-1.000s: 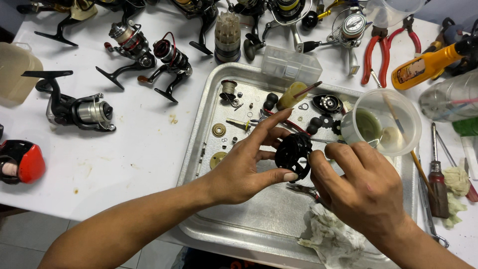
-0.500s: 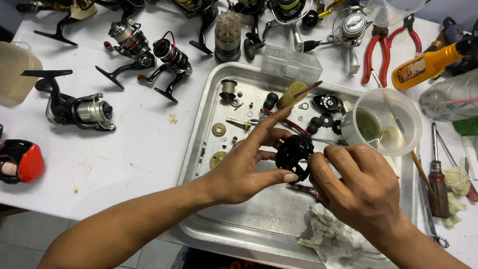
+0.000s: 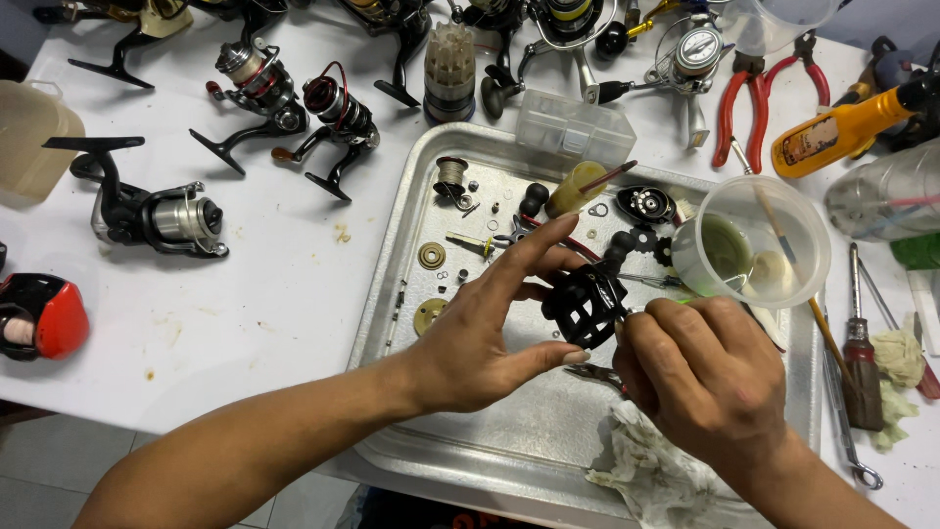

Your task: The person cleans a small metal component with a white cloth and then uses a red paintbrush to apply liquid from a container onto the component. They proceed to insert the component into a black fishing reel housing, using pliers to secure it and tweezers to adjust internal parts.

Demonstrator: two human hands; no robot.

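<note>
1. In the head view, you are holding a black reel part (image 3: 585,304) with your left hand (image 3: 490,333), pinching it between the thumb below and the fingers above, with the index finger stretched out straight over it.
2. The reel part is hovering above the middle of the metal tray (image 3: 509,431), between your two hands, just beside the clear plastic cup (image 3: 754,245).
3. Your right hand (image 3: 700,377) is curling closed just to the right of the reel part, with the fingertips meeting at its edge; a thin tool seems to be pinched there, but you are covering too much of it for me to tell what it is.
4. The tray is resting on the white tabletop (image 3: 274,294), and it is carrying small loose pieces: a brass washer (image 3: 431,256), a brass disc (image 3: 427,315), a small spool (image 3: 451,174) and a black side cover (image 3: 644,204).
5. A crumpled rag (image 3: 656,470) is lying in the near right corner of the tray, under your right wrist.
6. The clear cup is holding greenish liquid and a brush handle that is leaning out over its rim.
7. To the left of the tray, a dark spinning reel (image 3: 147,211) is lying on the tabletop, with a red and black reel (image 3: 333,122) further back.
8. To the right of the tray, red-handled pliers (image 3: 754,103), an orange bottle (image 3: 842,132) and a screwdriver (image 3: 860,353) are lying.
</note>
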